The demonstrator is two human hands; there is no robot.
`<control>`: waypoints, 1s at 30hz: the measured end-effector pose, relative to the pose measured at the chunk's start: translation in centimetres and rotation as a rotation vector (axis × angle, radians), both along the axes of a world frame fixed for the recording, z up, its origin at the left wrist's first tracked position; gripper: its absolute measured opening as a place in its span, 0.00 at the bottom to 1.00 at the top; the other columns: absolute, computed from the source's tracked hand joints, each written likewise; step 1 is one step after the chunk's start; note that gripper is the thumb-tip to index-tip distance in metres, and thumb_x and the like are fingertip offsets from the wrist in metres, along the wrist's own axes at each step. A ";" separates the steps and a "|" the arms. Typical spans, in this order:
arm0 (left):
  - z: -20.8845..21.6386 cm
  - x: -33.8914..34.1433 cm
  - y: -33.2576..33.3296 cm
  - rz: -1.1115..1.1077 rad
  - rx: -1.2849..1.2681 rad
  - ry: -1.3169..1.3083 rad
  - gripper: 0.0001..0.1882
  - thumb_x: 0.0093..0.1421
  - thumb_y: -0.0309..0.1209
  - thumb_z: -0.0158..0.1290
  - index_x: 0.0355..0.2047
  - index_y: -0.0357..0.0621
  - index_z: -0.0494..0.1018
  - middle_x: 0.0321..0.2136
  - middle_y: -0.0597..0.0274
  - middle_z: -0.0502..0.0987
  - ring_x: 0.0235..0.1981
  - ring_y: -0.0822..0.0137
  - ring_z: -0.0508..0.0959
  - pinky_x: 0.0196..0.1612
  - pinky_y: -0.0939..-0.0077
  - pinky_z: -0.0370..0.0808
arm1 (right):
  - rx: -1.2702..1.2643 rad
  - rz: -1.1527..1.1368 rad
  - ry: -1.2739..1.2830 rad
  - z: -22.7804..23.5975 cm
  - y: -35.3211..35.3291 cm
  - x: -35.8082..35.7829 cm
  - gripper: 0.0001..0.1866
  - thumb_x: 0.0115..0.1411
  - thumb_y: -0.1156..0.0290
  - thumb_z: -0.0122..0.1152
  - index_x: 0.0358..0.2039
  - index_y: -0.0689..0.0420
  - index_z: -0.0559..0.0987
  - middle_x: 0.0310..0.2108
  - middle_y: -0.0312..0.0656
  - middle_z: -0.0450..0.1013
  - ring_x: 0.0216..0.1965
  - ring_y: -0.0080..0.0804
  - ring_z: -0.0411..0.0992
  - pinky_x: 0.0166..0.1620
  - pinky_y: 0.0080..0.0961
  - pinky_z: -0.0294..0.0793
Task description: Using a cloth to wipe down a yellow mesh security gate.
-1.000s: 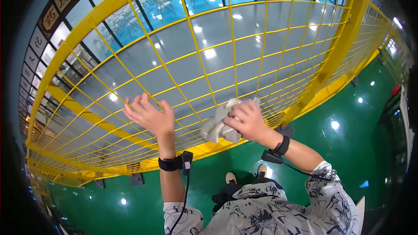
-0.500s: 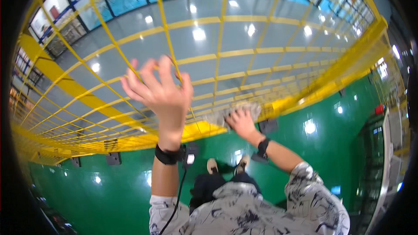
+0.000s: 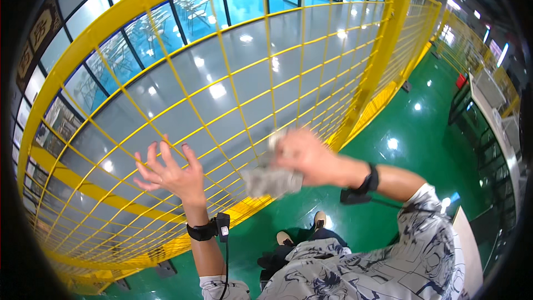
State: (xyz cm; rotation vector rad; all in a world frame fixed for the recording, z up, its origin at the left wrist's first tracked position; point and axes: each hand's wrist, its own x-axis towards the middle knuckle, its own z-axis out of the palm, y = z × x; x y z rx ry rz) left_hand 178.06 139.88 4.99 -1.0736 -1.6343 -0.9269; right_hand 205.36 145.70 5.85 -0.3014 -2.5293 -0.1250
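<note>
A yellow wire-mesh fence (image 3: 233, 72) rises in front of me. My left hand (image 3: 172, 176) is at the mesh with its fingers spread and curved; whether the fingertips touch the wires I cannot tell. My right hand (image 3: 311, 158), smeared by motion, is closed on a crumpled grey-white rag (image 3: 273, 182) beside the lower part of the same mesh. The rag's loose end hangs below the fingers, and part of it is hidden behind them. Each wrist wears a black strap with a small device.
A thick yellow post (image 3: 383, 55) stands to the right, joining another fence panel. Beyond the mesh lie a grey floor and glass-walled rooms with chairs (image 3: 197, 11). Green floor (image 3: 383, 116) is under me. A long table (image 3: 488, 100) runs along the right.
The view has swung, bringing the fence's top rail and post into sight. My right hand has lifted with the rag from the fence's bottom edge. My left hand stays spread at the mesh.
</note>
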 end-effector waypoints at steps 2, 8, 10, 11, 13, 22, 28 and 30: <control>0.6 1.2 -0.2 0.075 -0.039 -0.038 0.20 0.54 0.44 0.53 0.47 0.54 0.74 0.48 0.64 0.69 0.60 0.46 0.57 0.61 0.41 0.43 | 0.125 -0.092 0.371 8.6 1.4 1.5 0.23 0.39 0.64 0.71 0.39 0.51 0.77 0.36 0.40 0.71 0.41 0.42 0.69 0.44 0.39 0.67; 1.5 2.8 0.2 -0.238 0.288 -0.240 0.31 0.60 0.48 0.46 0.57 0.39 0.62 0.59 0.49 0.54 0.62 0.44 0.49 0.61 0.42 0.42 | 0.486 -0.311 0.727 20.9 4.7 0.7 0.34 0.44 0.71 0.69 0.53 0.60 0.67 0.41 0.50 0.70 0.39 0.41 0.73 0.45 0.34 0.77; 2.4 5.3 1.9 -0.365 0.253 -0.179 0.32 0.59 0.45 0.48 0.58 0.36 0.59 0.60 0.44 0.51 0.61 0.44 0.50 0.61 0.44 0.45 | 0.596 -0.248 0.734 20.1 9.1 -0.2 0.29 0.32 0.66 0.73 0.39 0.52 0.74 0.35 0.41 0.72 0.44 0.43 0.68 0.45 0.39 0.65; 2.6 5.8 2.6 -0.442 0.258 -0.133 0.31 0.58 0.43 0.49 0.57 0.38 0.61 0.59 0.44 0.53 0.60 0.43 0.53 0.60 0.44 0.46 | 0.525 -0.331 0.624 18.8 9.2 -0.8 0.27 0.31 0.62 0.72 0.36 0.50 0.77 0.34 0.37 0.71 0.45 0.39 0.68 0.45 0.37 0.63; 4.5 7.5 3.4 -0.490 0.068 0.052 0.28 0.53 0.35 0.52 0.54 0.38 0.65 0.55 0.46 0.59 0.61 0.44 0.55 0.61 0.44 0.47 | 0.626 -0.382 0.513 16.3 9.7 -1.5 0.18 0.37 0.61 0.67 0.31 0.50 0.77 0.31 0.34 0.70 0.41 0.36 0.68 0.42 0.37 0.63; 6.9 8.1 7.9 -0.087 0.058 0.167 0.20 0.42 0.39 0.59 0.39 0.56 0.75 0.38 0.67 0.68 0.50 0.60 0.67 0.60 0.43 0.47 | 0.528 -0.240 0.525 7.9 8.5 -2.9 0.03 0.44 0.65 0.56 0.23 0.46 0.75 0.21 0.29 0.65 0.29 0.27 0.65 0.35 0.32 0.60; 5.5 8.2 8.9 0.056 0.113 0.208 0.16 0.41 0.32 0.59 0.35 0.57 0.74 0.35 0.66 0.68 0.47 0.62 0.68 0.58 0.47 0.51 | 0.471 -0.225 0.513 1.1 8.6 -2.4 0.03 0.45 0.65 0.56 0.22 0.47 0.75 0.22 0.27 0.67 0.27 0.25 0.66 0.31 0.29 0.60; 5.3 8.3 9.1 -0.082 0.194 0.128 0.14 0.44 0.33 0.58 0.34 0.54 0.74 0.34 0.64 0.70 0.44 0.59 0.68 0.57 0.48 0.51 | 0.376 -0.214 0.646 1.0 8.0 -2.4 0.08 0.40 0.64 0.56 0.25 0.46 0.78 0.26 0.27 0.72 0.32 0.24 0.69 0.38 0.32 0.62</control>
